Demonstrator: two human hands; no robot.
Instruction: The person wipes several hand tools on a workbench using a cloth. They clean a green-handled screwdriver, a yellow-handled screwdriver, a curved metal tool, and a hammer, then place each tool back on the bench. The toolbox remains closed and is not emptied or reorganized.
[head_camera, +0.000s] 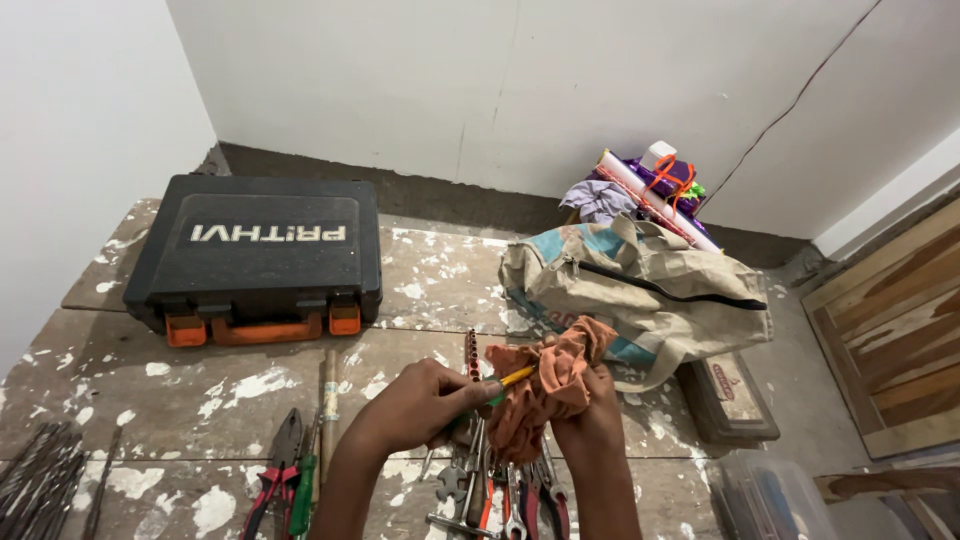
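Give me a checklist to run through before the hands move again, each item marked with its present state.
1. Left hand grips the green-handled tool: ok.
2. Right hand holds the orange rag: ok.
3. Rag wrapped over the tool's shaft: ok; the tip is hidden, so what kind of tool it is: cannot tell.
4. Tool pile lies right under the hands, close enough to snag: not ok.
5. Black case shut, orange latches down: ok.
6. Canvas bag touching the rag or only behind it: cannot tell.
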